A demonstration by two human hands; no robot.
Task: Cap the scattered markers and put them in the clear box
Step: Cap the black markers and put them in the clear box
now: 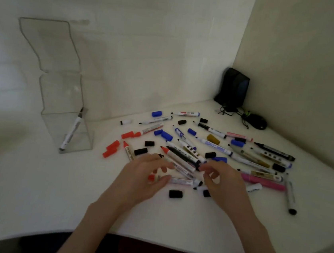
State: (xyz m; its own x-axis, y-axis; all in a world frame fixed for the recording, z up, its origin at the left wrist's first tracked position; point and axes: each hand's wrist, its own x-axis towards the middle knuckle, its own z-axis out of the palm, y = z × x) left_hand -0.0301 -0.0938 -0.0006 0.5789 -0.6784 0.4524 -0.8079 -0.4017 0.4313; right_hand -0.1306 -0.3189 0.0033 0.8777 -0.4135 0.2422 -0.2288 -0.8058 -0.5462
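marker (178, 181) with a red end lies crosswise on the white table (30, 183), right between the two hands, its long axis running left to right. the left hand (145, 178) covers the red end, thumb low against the barrel and fingers curled loosely above it; whether it truly pinches the barrel i cannot tell. the right hand (220, 182) hovers at the other end, fingers bent and slightly apart, closed on nothing i can see. both hands are about equally near, one per end, so a cap pushed on along that left-right axis looks like the likely next move.

a loose black cap (175, 194) sits just in front of the marker, toward the person, and another dark cap (206, 193) lies under the right hand. just beyond the fingers a black marker (183, 156) and a red-tipped marker (177, 158) lie on a diagonal, close enough to be nudged. red caps (111, 149) are off to the left, blue caps (164, 134) farther back.

the clear box (67, 115) stands well to the left with one marker (72, 130) leaning inside; the path there is open. a pink marker (263, 182) lies to the right.
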